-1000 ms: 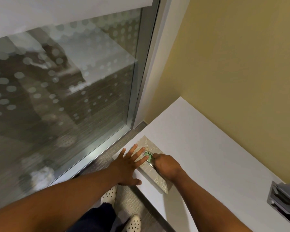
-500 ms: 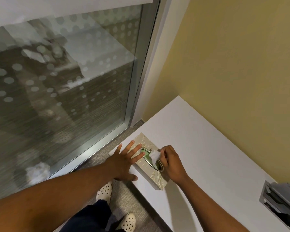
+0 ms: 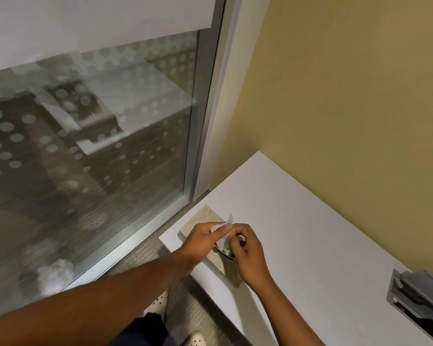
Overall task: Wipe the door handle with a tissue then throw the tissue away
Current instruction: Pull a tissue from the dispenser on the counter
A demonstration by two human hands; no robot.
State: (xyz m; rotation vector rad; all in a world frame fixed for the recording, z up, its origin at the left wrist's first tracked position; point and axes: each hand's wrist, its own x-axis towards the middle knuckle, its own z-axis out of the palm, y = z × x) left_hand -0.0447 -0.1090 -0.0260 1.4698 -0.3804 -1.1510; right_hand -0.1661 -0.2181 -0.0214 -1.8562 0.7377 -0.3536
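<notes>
A beige patterned tissue box (image 3: 205, 217) sits at the near left corner of a white table (image 3: 310, 236). A white tissue (image 3: 224, 232) rises out of the box's oval slot. My right hand (image 3: 248, 255) pinches the tissue from the right, above the slot. My left hand (image 3: 201, 242) lies on the box top and its fingertips touch the tissue's left edge. No door handle is in view.
A glass panel (image 3: 98, 146) with frosted dots in a metal frame (image 3: 205, 121) stands to the left. A yellow wall (image 3: 348, 96) backs the table. A grey desk tray (image 3: 420, 298) sits at the table's right edge. My shoes (image 3: 158, 303) show on the carpet.
My right hand has drawn a tissue up out of the slot. My left hand went from lying flat and spread on the box to closing its fingers on the tissue.
</notes>
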